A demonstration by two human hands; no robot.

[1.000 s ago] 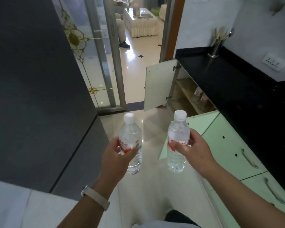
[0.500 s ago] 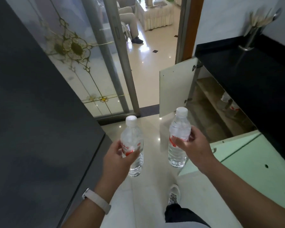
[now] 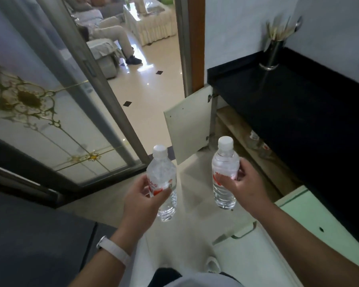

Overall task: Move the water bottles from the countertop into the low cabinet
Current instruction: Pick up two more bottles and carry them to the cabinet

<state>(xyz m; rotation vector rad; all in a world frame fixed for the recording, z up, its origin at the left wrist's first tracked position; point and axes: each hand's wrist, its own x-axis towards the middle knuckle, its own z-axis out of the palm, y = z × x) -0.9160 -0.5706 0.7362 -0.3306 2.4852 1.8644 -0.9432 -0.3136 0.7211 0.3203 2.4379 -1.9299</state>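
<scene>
The low cabinet under the black countertop stands open, its pale door swung out toward the floor. On the shelf inside, close under the counter's edge, sit a couple of small clear items with red markings; they are too blurred to name for certain. At the far end of the countertop, a metal cup stands upright with a bunch of utensils sticking out of its top.

Both water bottles are off the counter and held in the air over the tiled floor, in front of the open cabinet. The left bottle is upright, white cap on, clear water inside. The left hand is wrapped round its red-labelled middle, thumb across the front, so the cap and shoulder rise above the hand and the base hangs below it. The right bottle is also upright and capped. The right hand grips it from the right side at the label, fingers curled round the far side, with the bottle's neck above the hand and its bottom below. This bottle is the nearer of the two to the cabinet opening, just beside the lower edge of the door.

A pale wristband sits on the left wrist. A light green cupboard front lies to the right of the right forearm.
</scene>
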